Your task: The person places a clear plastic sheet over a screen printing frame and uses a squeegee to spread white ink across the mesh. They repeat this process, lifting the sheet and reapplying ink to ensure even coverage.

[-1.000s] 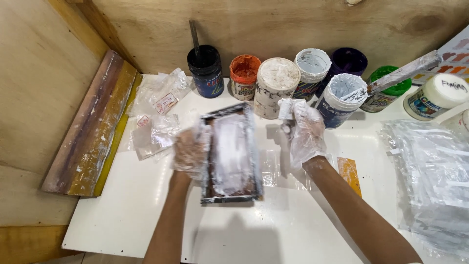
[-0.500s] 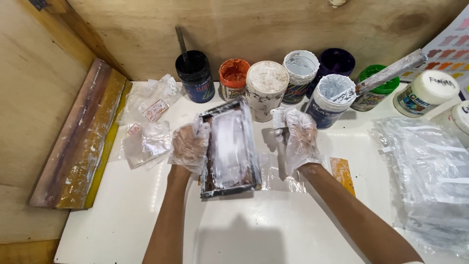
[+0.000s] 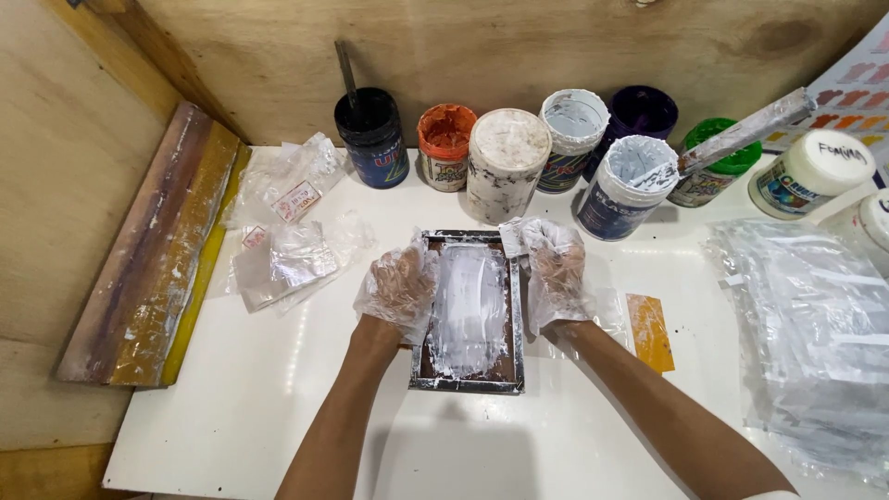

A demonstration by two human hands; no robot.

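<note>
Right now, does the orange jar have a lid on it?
No, the orange jar stands open among the other jars, and orange paint shows inside.

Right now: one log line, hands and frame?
left hand: on screen frame left edge | right hand: on right edge | frame: flat on table, white ink

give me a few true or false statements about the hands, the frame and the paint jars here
1. Both hands wear clear plastic gloves. True: the left hand and the right hand are both gloved.
2. The small screen frame is smeared with white ink. True.
3. The left hand is lifting the orange jar. False: it rests on the frame's left edge, and the jar stands at the back by the wall.
4. The orange scraper card lies left of the frame. False: it lies to its right, past the right hand.
5. A stick stands in the black jar. True.
6. The green-lidded jar sits in front of the frame. False: it is in the back row.
</note>
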